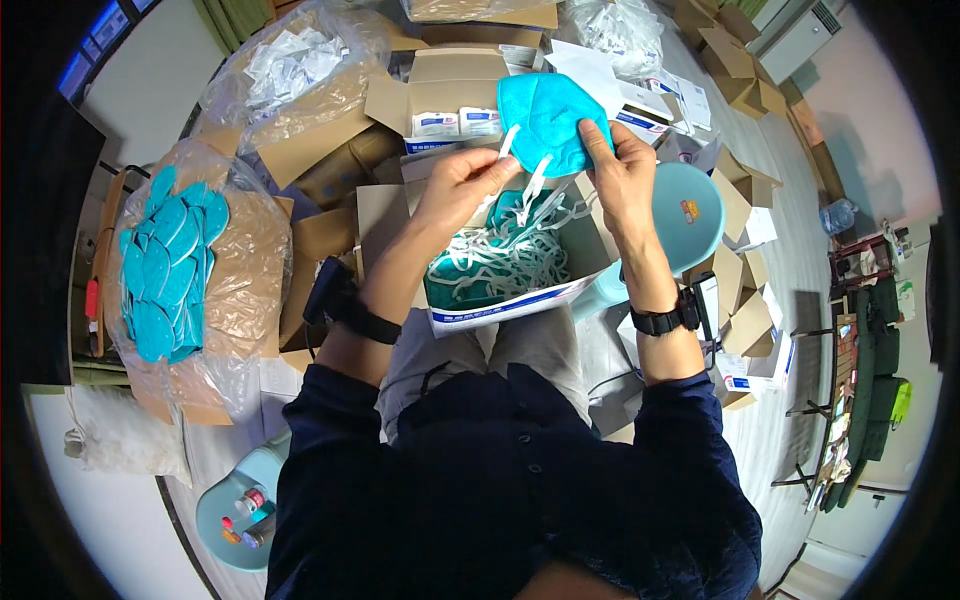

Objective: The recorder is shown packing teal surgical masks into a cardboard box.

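Observation:
A turquoise face mask (548, 120) with white straps is held up above an open cardboard box (600, 240). My right hand (622, 165) grips the mask's right edge, thumb on its face. Closed in a pinch, my left hand (468, 183) holds a white strap at the mask's lower left. More turquoise masks lie inside the box under a tangle of white straps (520, 255). The box rests at my lap, and its inner far side is partly hidden by my hands and the held mask.
On the left, turquoise masks (170, 265) are heaped on a plastic-lined carton (245, 300). Ahead stand a carton of small white packets (455, 122) and a bag of white packets (295, 62). A light-blue stool (690, 215) is at my right; another stool (215, 510) holds bottles. Cartons (750, 320) crowd the right.

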Motion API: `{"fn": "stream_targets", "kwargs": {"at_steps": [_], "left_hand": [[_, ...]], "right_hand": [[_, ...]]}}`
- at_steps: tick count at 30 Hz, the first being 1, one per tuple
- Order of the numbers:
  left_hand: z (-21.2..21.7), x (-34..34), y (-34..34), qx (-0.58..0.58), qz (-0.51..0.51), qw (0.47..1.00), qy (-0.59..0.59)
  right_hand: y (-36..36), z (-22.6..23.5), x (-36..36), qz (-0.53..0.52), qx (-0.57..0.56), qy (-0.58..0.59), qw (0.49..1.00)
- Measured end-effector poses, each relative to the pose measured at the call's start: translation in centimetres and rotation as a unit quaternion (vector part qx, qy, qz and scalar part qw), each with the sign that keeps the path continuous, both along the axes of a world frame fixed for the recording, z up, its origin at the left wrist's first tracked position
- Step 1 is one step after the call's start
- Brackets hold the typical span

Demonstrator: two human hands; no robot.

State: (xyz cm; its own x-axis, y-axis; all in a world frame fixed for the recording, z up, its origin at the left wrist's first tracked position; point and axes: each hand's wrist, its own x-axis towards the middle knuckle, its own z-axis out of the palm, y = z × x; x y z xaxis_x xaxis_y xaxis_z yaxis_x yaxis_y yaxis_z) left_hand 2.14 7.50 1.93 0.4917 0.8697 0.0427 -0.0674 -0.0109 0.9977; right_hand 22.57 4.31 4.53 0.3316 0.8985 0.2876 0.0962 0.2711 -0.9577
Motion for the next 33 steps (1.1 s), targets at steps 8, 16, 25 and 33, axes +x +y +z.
{"fn": "stream_targets", "kwargs": {"at_steps": [8,16,25,33], "left_hand": [[-0.2,-2.2,-0.8,0.045,-0.054,0.997,-0.025],[1.8,-5.1,1.1,-0.06,-0.05,0.973,-0.218],[1.2,-3.1,0.3,-0.205,-0.158,0.964,-0.059],[1.2,-3.1,-0.3,-0.187,-0.151,0.97,-0.04]], "right_hand": [[1.6,-1.5,-0.3,-0.006,-0.052,-0.02,0.998],[1.0,-7.1,4.6,0.008,-0.176,-0.21,0.962],[-1.0,-0.3,-4.0,0.281,-0.014,-0.161,0.946],[-1.1,-2.1,-3.0,0.31,-0.067,-0.212,0.924]]}}
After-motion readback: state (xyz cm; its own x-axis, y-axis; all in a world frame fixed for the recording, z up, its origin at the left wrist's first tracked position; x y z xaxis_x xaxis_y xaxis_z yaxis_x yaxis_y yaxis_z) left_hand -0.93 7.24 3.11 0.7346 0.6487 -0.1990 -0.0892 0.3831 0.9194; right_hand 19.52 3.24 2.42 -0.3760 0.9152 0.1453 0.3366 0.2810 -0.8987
